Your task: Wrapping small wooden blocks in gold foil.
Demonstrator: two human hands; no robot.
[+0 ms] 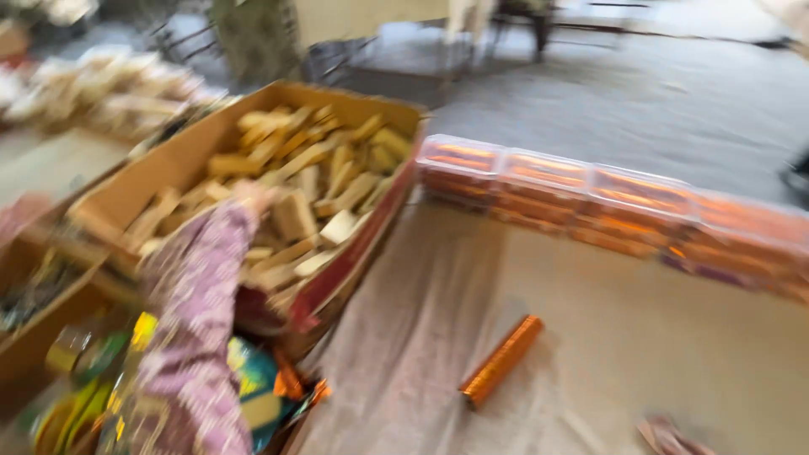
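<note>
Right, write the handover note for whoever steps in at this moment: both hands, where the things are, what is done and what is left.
Left hand: reached into the cardboard box, on the pale wooden blocks; grip too blurred to tell.
Right hand: not in view.
Things: a row of clear orange-filled boxes stands along the cloth's far edge; an orange foil roll lies loose on the cloth.
Done: the row stands lined up.
Left: the box is full of blocks.

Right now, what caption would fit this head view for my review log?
A sleeved left hand reaches into a cardboard box of tan blocks, beside a row of clear orange packs and a loose orange roll.
</note>
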